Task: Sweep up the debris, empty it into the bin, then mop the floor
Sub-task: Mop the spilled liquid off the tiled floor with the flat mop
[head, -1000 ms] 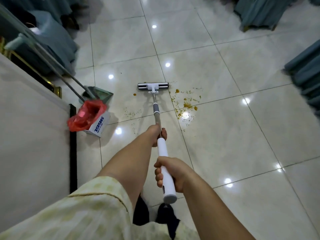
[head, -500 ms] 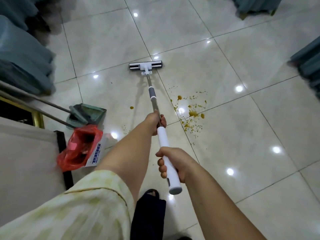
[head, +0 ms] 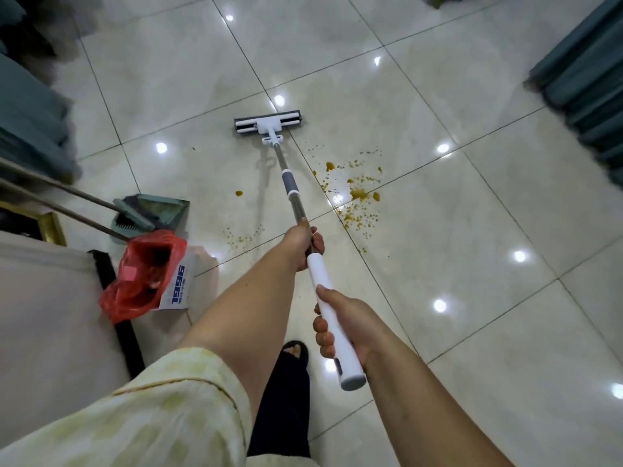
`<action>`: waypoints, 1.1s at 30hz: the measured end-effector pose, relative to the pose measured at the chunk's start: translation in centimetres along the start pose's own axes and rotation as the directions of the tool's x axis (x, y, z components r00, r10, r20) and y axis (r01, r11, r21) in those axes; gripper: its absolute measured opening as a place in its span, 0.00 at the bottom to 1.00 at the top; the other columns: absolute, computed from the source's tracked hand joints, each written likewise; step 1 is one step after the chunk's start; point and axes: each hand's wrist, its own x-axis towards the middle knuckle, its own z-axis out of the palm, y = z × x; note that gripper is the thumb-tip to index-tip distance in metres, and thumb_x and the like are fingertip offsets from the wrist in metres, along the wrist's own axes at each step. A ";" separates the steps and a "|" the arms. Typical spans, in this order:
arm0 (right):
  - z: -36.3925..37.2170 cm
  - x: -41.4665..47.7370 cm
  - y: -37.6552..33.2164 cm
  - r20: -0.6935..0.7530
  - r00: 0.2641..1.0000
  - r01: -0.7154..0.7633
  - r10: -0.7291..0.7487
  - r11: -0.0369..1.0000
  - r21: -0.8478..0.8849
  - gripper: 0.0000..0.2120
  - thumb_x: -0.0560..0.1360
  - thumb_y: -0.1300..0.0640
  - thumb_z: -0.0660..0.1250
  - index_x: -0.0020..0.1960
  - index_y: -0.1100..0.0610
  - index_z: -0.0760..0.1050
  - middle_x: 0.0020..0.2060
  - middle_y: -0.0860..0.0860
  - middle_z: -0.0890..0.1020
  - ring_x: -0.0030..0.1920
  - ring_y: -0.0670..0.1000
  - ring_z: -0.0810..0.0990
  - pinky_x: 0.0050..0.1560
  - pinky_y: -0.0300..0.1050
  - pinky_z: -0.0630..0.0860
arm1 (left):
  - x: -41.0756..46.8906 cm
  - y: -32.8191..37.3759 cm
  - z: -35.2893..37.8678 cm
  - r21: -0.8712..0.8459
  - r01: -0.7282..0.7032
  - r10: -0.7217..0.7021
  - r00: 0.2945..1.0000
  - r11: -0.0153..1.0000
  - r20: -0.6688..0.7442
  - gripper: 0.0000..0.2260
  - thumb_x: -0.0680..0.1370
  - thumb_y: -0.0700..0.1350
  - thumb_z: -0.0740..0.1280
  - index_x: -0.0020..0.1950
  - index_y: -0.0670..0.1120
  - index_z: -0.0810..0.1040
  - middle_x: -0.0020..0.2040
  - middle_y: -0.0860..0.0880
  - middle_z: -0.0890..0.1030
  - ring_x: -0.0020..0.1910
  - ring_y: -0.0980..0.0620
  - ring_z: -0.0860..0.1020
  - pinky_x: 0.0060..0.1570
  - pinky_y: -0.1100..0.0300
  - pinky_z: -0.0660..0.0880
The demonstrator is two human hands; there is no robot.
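1. Mop shaft (head: 298, 210) points to 11 o'clock; our left hand (head: 305, 246) grips it farther out, our right hand (head: 340, 326) its white end.
2. Yellow-brown spatter (head: 360, 194) lies at 4 o'clock from the mop head (head: 268, 125).

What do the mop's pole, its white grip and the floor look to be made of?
Mop pole: probably metal, with a brushed silver sheen; its grey sleeve looks like rubber or foam, unclear which.
White grip: smooth plastic, apparently matte, evenly white without glare.
Floor: glossy glazed or polished tile, shown by sharp light reflections and dark grout lines; ceramic or stone cannot be told.
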 end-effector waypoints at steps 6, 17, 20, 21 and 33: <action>-4.3 -6.3 11.3 -0.011 1.000 0.012 -0.011 0.996 0.092 0.14 0.78 0.50 0.65 0.41 0.58 0.67 0.26 0.52 0.71 0.20 0.48 0.66 0.21 0.34 0.64 | -5.6 -11.9 -0.8 0.062 0.031 -0.034 0.998 0.998 0.047 0.15 0.83 0.53 0.56 0.42 0.43 0.65 0.30 0.49 0.65 0.18 0.56 0.63 0.19 0.70 0.63; -10.1 -16.1 26.9 0.003 0.999 0.044 -0.046 0.971 0.235 0.15 0.78 0.52 0.66 0.39 0.60 0.68 0.26 0.53 0.70 0.18 0.49 0.67 0.19 0.33 0.66 | -15.8 -28.6 -1.8 0.026 0.041 -0.045 0.984 0.999 0.170 0.11 0.83 0.48 0.58 0.44 0.43 0.65 0.29 0.48 0.67 0.16 0.54 0.65 0.17 0.70 0.64; -10.0 -17.5 26.7 0.026 0.998 0.057 -0.066 0.963 0.263 0.14 0.77 0.54 0.65 0.39 0.60 0.67 0.26 0.53 0.70 0.17 0.48 0.67 0.18 0.33 0.65 | -17.1 -28.7 -1.1 -0.067 0.055 -0.040 0.977 0.996 0.209 0.11 0.82 0.48 0.59 0.43 0.43 0.66 0.25 0.47 0.68 0.16 0.54 0.67 0.16 0.69 0.65; -9.9 -17.7 26.2 0.027 0.997 0.062 -0.072 0.963 0.262 0.14 0.77 0.54 0.66 0.39 0.60 0.67 0.27 0.52 0.70 0.18 0.48 0.67 0.18 0.33 0.65 | -17.1 -28.4 -0.8 -0.115 0.067 -0.040 0.975 0.991 0.220 0.11 0.82 0.47 0.59 0.43 0.43 0.66 0.24 0.47 0.69 0.15 0.54 0.67 0.15 0.69 0.65; -7.6 -9.4 11.0 0.043 0.991 0.108 -0.124 0.957 0.269 0.14 0.77 0.51 0.66 0.39 0.59 0.68 0.26 0.52 0.69 0.19 0.48 0.66 0.20 0.34 0.64 | -7.4 -14.3 4.1 -0.239 0.158 -0.069 0.936 0.958 0.345 0.14 0.82 0.47 0.58 0.38 0.44 0.65 0.22 0.50 0.67 0.15 0.56 0.65 0.14 0.68 0.63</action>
